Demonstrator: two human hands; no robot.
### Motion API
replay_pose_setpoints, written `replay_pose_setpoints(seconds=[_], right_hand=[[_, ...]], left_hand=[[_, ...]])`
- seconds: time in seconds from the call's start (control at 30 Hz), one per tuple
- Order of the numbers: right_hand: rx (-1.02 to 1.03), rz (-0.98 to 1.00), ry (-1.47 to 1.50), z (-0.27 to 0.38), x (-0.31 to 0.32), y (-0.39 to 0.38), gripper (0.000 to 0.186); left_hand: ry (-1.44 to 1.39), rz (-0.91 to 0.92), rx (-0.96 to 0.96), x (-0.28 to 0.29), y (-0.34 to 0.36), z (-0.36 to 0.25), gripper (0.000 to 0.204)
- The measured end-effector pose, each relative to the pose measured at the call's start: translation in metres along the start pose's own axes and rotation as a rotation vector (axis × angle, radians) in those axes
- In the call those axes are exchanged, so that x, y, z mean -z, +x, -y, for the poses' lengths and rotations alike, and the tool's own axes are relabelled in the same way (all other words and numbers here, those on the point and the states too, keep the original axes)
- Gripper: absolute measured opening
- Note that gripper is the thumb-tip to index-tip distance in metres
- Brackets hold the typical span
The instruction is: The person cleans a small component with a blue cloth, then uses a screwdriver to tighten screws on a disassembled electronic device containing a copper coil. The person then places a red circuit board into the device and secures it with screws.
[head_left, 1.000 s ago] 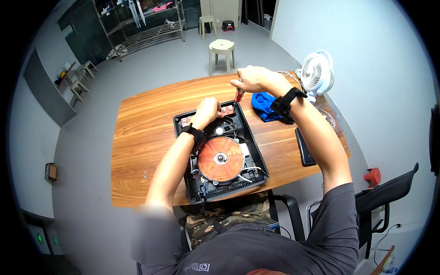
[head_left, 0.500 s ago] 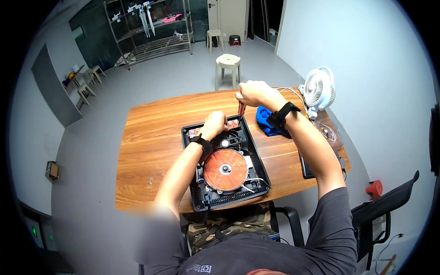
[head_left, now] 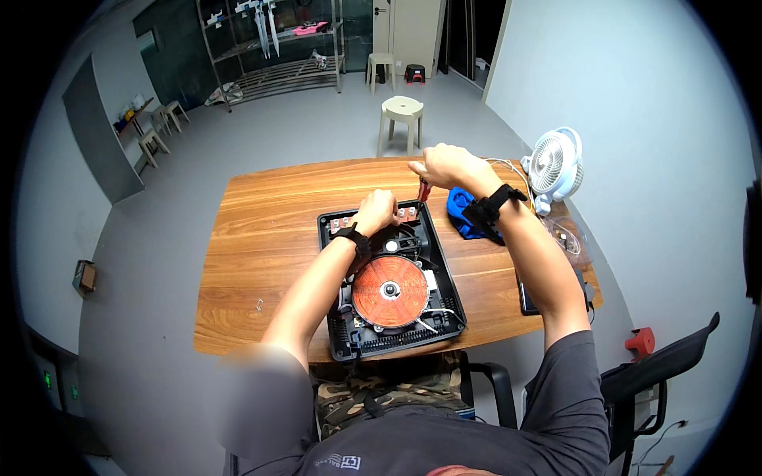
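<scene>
An opened induction cooker base, a black shallow housing, lies on the wooden table in front of me. In its near half sits a round copper coil with a white ring at its centre. Across the far end runs a reddish circuit board with small pale buttons. My left hand has its fingers curled down on this board, covering part of it. My right hand is closed around the handle of a red screwdriver, held upright with its tip down at the board's right end.
Right of the housing lies a blue cloth. A small white fan, cables and a clear bag are at the table's right edge, with a black flat device nearer. A cream stool stands beyond the table.
The whole view has shifted slightly. My right hand has turned a little about the screwdriver, which stays at the board's right end. My left hand stays on the board.
</scene>
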State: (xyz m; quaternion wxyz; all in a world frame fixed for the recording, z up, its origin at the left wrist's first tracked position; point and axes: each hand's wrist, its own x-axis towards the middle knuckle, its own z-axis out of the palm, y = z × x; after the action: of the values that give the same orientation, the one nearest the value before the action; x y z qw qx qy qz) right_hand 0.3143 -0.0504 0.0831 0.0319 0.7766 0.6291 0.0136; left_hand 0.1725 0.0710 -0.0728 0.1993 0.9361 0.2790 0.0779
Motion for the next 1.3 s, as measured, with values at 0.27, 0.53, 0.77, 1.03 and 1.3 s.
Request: replay_pose_setpoints(seconds=[0.27, 0.53, 0.77, 1.03, 1.3], right_hand=[[-0.062, 0.106, 0.265, 0.004, 0.019, -0.014, 0.044], [-0.032, -0.069, -0.051, -0.004, 0.003, -0.005, 0.044], [-0.056, 0.029, 0.152, 0.002, 0.008, -0.006, 0.046], [-0.073, 0.026, 0.001, -0.007, 0.003, 0.001, 0.049], [-0.064, 0.09, 0.214, 0.004, 0.015, -0.009, 0.042]], left_hand=[[0.02, 0.013, 0.014, 0.003, 0.0, -0.003, 0.031], [0.006, -0.018, -0.048, 0.001, 0.001, 0.001, 0.031], [0.001, -0.011, -0.031, 0.005, -0.003, -0.002, 0.032], [0.0, -0.017, -0.011, -0.001, 0.002, 0.0, 0.032], [-0.01, -0.015, -0.007, 0.0, 0.001, 0.002, 0.029]])
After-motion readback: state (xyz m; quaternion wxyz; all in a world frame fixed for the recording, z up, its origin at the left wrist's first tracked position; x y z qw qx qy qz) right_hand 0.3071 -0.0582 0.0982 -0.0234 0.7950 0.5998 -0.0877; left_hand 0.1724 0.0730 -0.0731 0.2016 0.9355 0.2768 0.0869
